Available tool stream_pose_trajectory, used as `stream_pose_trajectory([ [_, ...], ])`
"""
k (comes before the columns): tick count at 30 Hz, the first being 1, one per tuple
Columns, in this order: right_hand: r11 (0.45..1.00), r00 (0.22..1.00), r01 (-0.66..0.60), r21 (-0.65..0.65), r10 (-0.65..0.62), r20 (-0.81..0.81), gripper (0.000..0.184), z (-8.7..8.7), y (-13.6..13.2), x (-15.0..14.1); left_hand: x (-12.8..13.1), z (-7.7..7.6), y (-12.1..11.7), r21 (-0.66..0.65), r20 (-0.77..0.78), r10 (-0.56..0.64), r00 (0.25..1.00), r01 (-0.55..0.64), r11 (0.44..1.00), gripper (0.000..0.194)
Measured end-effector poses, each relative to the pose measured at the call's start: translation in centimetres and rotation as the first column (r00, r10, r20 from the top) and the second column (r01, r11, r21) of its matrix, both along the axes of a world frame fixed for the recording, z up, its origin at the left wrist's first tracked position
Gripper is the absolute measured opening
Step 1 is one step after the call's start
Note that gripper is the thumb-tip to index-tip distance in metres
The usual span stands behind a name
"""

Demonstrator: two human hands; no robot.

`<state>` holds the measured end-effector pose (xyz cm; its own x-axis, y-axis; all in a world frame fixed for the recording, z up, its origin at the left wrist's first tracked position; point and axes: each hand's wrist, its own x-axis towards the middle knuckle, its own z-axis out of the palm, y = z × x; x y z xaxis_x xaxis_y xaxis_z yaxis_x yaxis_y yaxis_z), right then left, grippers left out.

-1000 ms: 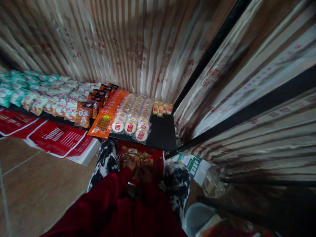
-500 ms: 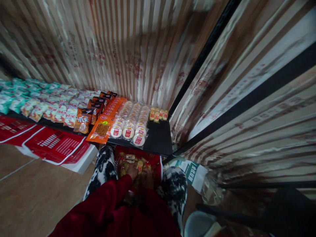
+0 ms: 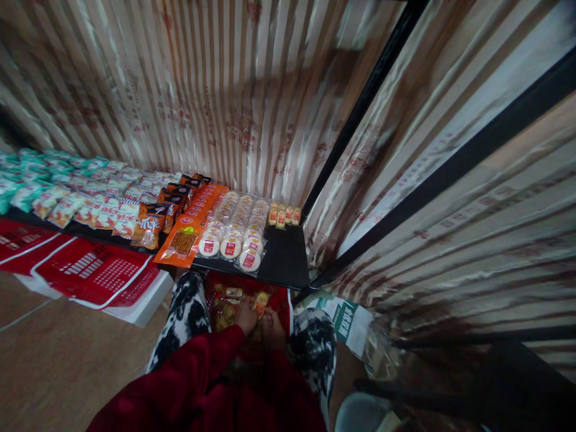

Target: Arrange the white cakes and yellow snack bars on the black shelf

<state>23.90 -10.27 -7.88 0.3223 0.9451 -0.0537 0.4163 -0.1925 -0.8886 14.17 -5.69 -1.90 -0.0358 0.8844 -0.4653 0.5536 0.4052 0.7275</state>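
Observation:
Between my knees, a red bag [image 3: 283, 298] lies open with several small wrapped snacks [image 3: 224, 313] in it. My left hand [image 3: 246, 316] is closed on a small yellow snack packet [image 3: 261, 301], which tilts upward between the hands. Close beside it, my right hand [image 3: 272, 329] has its fingers curled in at the packet's lower end; what exactly they grip is partly hidden. On the black shelf [image 3: 285, 255] just above, a short row of similar yellow snack packets [image 3: 281, 216] stands at the back right corner.
Left along the shelf lie clear-wrapped round crackers [image 3: 231, 245], an orange snack bag [image 3: 183, 243], orange-black packets [image 3: 148, 225], and white and teal packets [image 3: 33, 191]. Red-printed boxes [image 3: 94, 270] sit below. Black frame bars [image 3: 360, 117] and a green-white bag [image 3: 348, 324] are at right.
The yellow packet has risen slightly and turned more upright between my hands. Both hands show more clearly, a little higher over the red bag. The view has shifted slightly.

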Motion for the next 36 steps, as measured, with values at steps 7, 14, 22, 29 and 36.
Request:
stream_pose_trajectory([
  [7, 0.998, 1.0, 0.009, 0.068, -0.011, 0.016, 0.045, 1.8, 0.3, 0.3, 0.4, 2.9, -0.2, 0.095, -0.108, -0.012, 0.994, 0.022, 0.995, 0.03],
  [14, 0.987, 0.999, 0.041, 0.154, -0.041, -0.003, 0.043, 3.6, 0.7, 1.0, 1.0, 5.0, -0.2, 0.15, -0.048, -0.015, 0.999, 0.022, 0.988, 0.031],
  [22, 0.978, 0.995, 0.044, 0.205, -0.061, 0.074, 0.043, 6.8, 1.4, 1.4, 1.5, 6.4, 0.5, 0.247, -0.09, -0.017, 0.996, 0.039, 0.968, 0.029],
  [29, 0.957, 0.973, 0.037, 0.287, -0.1, 0.206, 0.042, 8.5, 2.5, 1.6, 2.0, 7.2, 1.7, 0.283, -0.046, -0.002, 0.999, 0.015, 0.959, 0.034],
  [36, 0.961, 0.983, 0.067, 0.267, -0.11, 0.149, 0.041, 9.5, 3.9, 1.7, 3.1, 7.2, 3.8, 0.33, 0.054, 0.021, 0.998, -0.038, 0.943, 0.036],
])
